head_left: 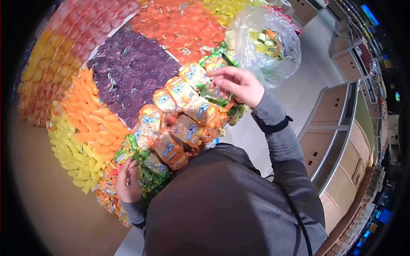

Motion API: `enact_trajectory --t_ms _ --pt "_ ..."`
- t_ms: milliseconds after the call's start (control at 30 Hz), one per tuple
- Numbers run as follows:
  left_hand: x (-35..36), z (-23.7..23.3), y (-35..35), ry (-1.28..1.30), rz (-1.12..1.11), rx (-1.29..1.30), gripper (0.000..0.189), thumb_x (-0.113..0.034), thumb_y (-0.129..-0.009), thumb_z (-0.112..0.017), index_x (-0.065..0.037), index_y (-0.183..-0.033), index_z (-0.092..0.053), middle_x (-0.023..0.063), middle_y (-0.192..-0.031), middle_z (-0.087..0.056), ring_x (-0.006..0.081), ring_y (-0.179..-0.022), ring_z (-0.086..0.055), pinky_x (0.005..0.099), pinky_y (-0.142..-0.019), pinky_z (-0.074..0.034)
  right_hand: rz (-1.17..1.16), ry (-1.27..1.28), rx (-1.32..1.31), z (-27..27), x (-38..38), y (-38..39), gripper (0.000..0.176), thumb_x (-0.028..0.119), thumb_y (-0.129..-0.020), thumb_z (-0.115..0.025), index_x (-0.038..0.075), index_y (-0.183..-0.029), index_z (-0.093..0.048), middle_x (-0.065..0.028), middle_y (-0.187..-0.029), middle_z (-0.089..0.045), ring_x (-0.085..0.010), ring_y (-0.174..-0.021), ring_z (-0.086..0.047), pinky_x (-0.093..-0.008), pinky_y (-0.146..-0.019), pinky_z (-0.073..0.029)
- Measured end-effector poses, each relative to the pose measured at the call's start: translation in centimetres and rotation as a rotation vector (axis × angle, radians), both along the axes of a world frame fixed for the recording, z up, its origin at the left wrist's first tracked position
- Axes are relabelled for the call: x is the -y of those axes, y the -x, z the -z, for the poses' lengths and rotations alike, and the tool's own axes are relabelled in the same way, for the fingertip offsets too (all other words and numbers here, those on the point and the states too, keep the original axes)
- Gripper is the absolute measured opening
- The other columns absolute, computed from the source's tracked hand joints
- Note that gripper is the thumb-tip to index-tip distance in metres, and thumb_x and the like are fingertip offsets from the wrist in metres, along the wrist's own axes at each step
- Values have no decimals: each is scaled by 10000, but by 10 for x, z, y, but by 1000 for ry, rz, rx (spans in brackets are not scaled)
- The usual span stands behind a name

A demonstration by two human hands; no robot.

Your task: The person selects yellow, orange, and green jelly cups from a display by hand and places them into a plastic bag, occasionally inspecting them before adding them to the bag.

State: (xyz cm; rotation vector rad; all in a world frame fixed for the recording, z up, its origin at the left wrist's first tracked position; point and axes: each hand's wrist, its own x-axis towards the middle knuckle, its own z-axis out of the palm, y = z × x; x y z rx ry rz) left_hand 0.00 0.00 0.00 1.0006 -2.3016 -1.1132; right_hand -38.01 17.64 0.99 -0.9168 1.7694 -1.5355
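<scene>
My right hand (240,86) is over the upper end of a row of orange-and-white candy bags (181,88). Its fingers are stretched out and apart, with green-wrapped packets (218,97) just beneath them. My left hand (128,182) is at the lower end of the row, fingers loosely bent and nothing visible in them. Close to its fingertips is a green-and-orange packet (127,148). Dark green wrapped sweets (154,177) lie to the right of that hand. More orange bags (186,129) are piled against my body.
Beyond the bags are heaps of purple jellies (132,64), red-orange jellies (181,27), orange carrot-shaped pieces (92,113) and yellow-green pieces (77,158). A clear plastic bag (252,38) with wrapped items stands at upper right. Wooden cabinets (329,128) line the aisle at right.
</scene>
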Motion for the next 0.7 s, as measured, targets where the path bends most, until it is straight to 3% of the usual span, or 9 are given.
enact_trajectory --t_ms 100,167,200,300,367,467,533,633,700 --pt "-50 25 44 -74 38 -123 323 85 -840 -538 30 -1157 -559 166 -979 -667 187 -875 -662 279 -748 -521 264 79 -172 -12 -39 79 219 127 -910 -528 30 -1076 -632 -23 -912 -659 -70 -732 -572 -213 -626 -456" --pt "-48 13 36 -153 71 -159 320 94 -837 -536 33 -1150 -561 166 -974 -668 188 -847 -666 279 -732 -524 810 153 -490 29 -43 137 250 118 -849 -555 26 -1070 -629 -74 -885 -671 -134 -735 -594 -259 -678 -484" --pt "-42 12 30 -61 66 -165 325 95 -839 -531 34 -1157 -558 159 -968 -672 188 -804 -668 277 -715 -526 1055 -23 -708 45 -43 153 301 226 -851 -565 11 -1054 -622 -151 -886 -662 -248 -764 -609 -332 -737 -489" --pt "-32 8 26 85 83 -125 321 82 -845 -532 37 -1162 -557 152 -958 -675 179 -781 -662 276 -710 -523 917 -475 -758 90 -37 163 376 326 -859 -543 15 -1055 -620 -191 -910 -648 -344 -824 -607 -403 -792 -477" --pt "-31 5 27 89 51 -132 322 81 -846 -534 37 -1164 -560 148 -948 -677 174 -767 -658 278 -708 -520 680 -311 -978 103 -10 113 423 386 -861 -526 30 -1066 -624 -186 -978 -641 -373 -948 -588 -438 -844 -452" --pt "-37 5 35 97 59 -153 337 88 -841 -531 35 -1173 -553 154 -953 -676 176 -766 -658 285 -711 -521 252 -697 -924 62 4 71 409 352 -849 -555 44 -1111 -612 -169 -1050 -631 -359 -1036 -549 -422 -888 -428" --pt "-45 9 38 13 97 -189 363 85 -844 -524 25 -1202 -534 150 -958 -670 163 -758 -650 270 -704 -509 464 -293 -402 76 -6 110 373 279 -822 -583 55 -1120 -605 -153 -1041 -631 -341 -1039 -525 -401 -916 -403" --pt "-46 20 34 -85 127 -221 414 92 -835 -518 17 -1241 -497 172 -1047 -642 160 -758 -645 262 -715 -502 1081 -273 -990 64 -51 172 422 219 -740 -635 68 -1132 -594 -133 -1110 -602 -325 -1032 -525 -402 -940 -384" --pt "-44 22 32 -110 122 -223 463 95 -830 -520 15 -1282 -454 187 -1122 -612 158 -782 -640 257 -723 -499 1475 -541 -911 63 -78 213 683 337 -659 -729 84 -1249 -497 -170 -1189 -554 -328 -1146 -484 -397 -998 -362"
